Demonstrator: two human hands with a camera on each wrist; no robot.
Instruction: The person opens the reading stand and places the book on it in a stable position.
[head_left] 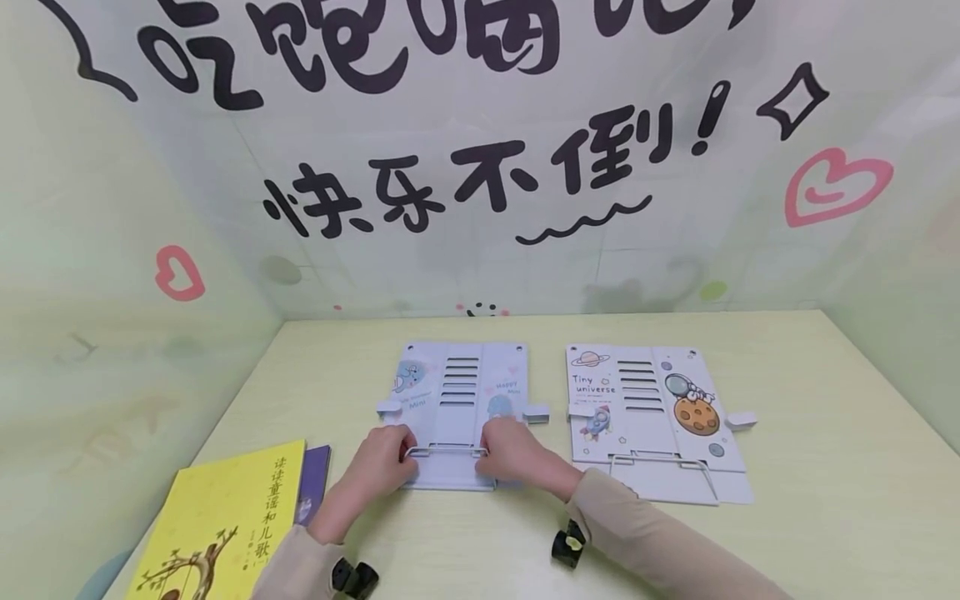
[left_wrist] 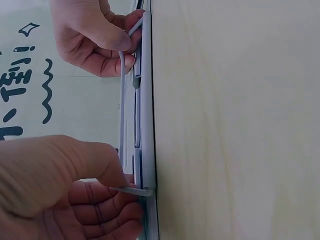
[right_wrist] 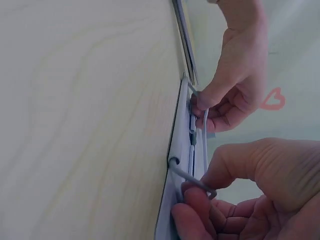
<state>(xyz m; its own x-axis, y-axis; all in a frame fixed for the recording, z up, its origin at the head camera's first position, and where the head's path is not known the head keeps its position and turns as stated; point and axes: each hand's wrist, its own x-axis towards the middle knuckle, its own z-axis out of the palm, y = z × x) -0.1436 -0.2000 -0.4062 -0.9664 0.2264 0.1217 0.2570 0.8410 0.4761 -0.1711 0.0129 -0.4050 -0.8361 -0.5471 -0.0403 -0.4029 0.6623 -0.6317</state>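
Left hand (head_left: 381,460) and right hand (head_left: 517,454) both pinch wire bracket (left_wrist: 123,95) of blue-print stand (head_left: 462,425), lower centre of frame; yellow book (head_left: 225,500) lower left.

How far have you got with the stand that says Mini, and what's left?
Done: the side tabs of the Mini stand already stick out. In hand: the left hand and right hand pinch its wire, one on each side. Left: perhaps adding a book, since none rests on the stand and the yellow book lies off to the side.
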